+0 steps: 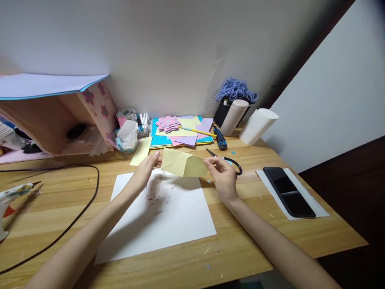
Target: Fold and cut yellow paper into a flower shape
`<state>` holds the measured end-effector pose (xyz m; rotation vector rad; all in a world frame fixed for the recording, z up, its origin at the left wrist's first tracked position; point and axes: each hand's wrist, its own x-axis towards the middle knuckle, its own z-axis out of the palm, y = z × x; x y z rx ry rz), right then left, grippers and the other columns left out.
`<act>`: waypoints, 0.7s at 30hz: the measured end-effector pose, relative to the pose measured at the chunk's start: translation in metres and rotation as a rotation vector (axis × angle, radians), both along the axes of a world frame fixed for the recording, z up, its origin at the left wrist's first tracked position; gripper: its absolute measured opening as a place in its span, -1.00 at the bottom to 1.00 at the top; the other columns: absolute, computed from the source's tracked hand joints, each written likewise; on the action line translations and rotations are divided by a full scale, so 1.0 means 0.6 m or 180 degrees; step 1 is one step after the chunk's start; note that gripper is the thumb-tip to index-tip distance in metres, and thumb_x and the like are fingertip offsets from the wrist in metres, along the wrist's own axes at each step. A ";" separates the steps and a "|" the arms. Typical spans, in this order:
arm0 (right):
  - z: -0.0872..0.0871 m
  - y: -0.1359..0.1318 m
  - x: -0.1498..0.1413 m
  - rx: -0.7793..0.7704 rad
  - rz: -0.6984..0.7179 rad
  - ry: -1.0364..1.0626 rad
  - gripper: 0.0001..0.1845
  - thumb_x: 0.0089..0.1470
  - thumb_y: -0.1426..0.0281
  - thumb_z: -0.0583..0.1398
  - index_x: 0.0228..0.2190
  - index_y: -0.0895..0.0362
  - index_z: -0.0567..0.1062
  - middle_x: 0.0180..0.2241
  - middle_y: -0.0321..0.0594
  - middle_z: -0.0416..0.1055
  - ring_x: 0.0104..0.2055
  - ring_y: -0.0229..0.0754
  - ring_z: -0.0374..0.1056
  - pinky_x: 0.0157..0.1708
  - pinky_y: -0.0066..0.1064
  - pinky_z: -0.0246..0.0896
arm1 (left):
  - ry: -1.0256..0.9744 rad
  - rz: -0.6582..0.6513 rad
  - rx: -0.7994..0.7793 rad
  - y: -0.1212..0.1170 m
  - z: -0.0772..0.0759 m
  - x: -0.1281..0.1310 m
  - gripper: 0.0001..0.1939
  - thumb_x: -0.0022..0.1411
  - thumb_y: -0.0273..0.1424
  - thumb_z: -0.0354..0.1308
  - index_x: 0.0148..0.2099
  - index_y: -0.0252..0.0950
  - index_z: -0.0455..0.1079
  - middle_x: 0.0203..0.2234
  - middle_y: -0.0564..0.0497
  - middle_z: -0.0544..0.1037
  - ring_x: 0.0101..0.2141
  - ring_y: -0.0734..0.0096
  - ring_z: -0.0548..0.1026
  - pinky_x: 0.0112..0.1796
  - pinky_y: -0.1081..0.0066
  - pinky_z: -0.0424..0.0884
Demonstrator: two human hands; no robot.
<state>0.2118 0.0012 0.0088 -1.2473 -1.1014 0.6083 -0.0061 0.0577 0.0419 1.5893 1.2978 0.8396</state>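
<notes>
A creased piece of pale yellow paper (176,162) is stretched between my two hands, just above a white sheet (183,216) on the table. My left hand (148,166) pinches its left end, the thumb uppermost. At the opposite end, my right hand (221,174) grips the paper's right edge between thumb and fingers. The paper has a fold ridge near its middle. Specks of coloured marks or scraps lie on the white sheet below. Close behind my right hand are scissors (237,165) with dark handles, partly hidden by that hand.
Coloured paper sheets (162,140) bear a pink paper flower (167,124), a yellow pencil (198,131) and a blue-black cutter (220,138). A phone (288,192) lies right. A glue gun (15,194) and black cable (96,188) are left. Paper rolls (259,125) stand behind.
</notes>
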 end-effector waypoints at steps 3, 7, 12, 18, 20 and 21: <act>-0.003 0.003 0.000 -0.0130 0.0212 0.0028 -0.86 -0.04 0.28 0.19 -0.42 0.08 0.47 -0.38 -0.23 0.41 -0.34 -0.19 0.30 -0.39 -0.37 0.19 | -0.0585 -0.0639 -0.0984 0.007 -0.007 0.007 -0.44 0.15 0.03 -0.21 -0.23 -0.30 0.39 -0.28 -0.10 0.53 -0.19 0.25 0.46 -0.12 0.24 0.31; 0.000 0.000 -0.004 0.0003 0.0479 -0.0132 -0.88 0.01 0.30 0.16 -0.39 0.05 0.48 -0.29 -0.21 0.42 -0.19 -0.15 0.31 -0.28 -0.32 0.22 | -0.0975 -0.0812 -0.1601 -0.005 0.000 0.011 -0.43 0.12 0.04 -0.15 -0.09 -0.29 0.36 -0.16 -0.13 0.50 -0.06 0.16 0.40 -0.09 0.21 0.31; 0.003 -0.004 -0.007 0.0182 0.0612 -0.0424 -0.90 0.02 0.34 0.15 -0.41 0.05 0.48 -0.26 -0.19 0.40 -0.14 -0.14 0.28 -0.20 -0.30 0.19 | -0.1612 -0.0817 -0.2202 -0.015 -0.012 0.012 -0.50 0.12 -0.02 -0.07 -0.07 -0.26 0.35 -0.13 -0.11 0.48 -0.11 0.15 0.44 -0.13 0.24 0.37; -0.009 0.001 -0.008 -0.0044 0.0816 -0.0056 -0.87 0.04 0.28 0.13 -0.37 0.05 0.43 -0.15 -0.21 0.29 -0.05 -0.15 0.21 -0.09 -0.31 0.11 | -0.2445 -0.0675 -0.2398 -0.024 -0.036 0.020 -0.60 0.09 -0.42 0.10 0.00 -0.44 0.30 -0.11 -0.20 0.47 -0.09 0.15 0.42 -0.07 0.27 0.33; -0.017 0.003 -0.009 -0.0281 0.1054 0.0383 -0.85 0.06 0.25 0.11 -0.33 0.03 0.38 -0.13 -0.24 0.28 -0.09 -0.19 0.24 -0.09 -0.33 0.12 | -0.2685 -0.0672 -0.2435 -0.025 -0.041 0.022 -0.58 0.11 -0.48 0.09 0.05 -0.44 0.26 -0.11 -0.18 0.47 -0.07 0.18 0.41 -0.04 0.29 0.31; -0.021 0.004 -0.010 -0.0387 0.1153 0.0560 -0.84 0.06 0.24 0.10 -0.31 0.02 0.36 -0.12 -0.25 0.29 -0.11 -0.20 0.25 -0.10 -0.33 0.13 | -0.2770 -0.0698 -0.2450 -0.025 -0.043 0.023 -0.57 0.12 -0.49 0.08 0.07 -0.43 0.24 -0.10 -0.17 0.47 -0.07 0.20 0.41 -0.03 0.29 0.30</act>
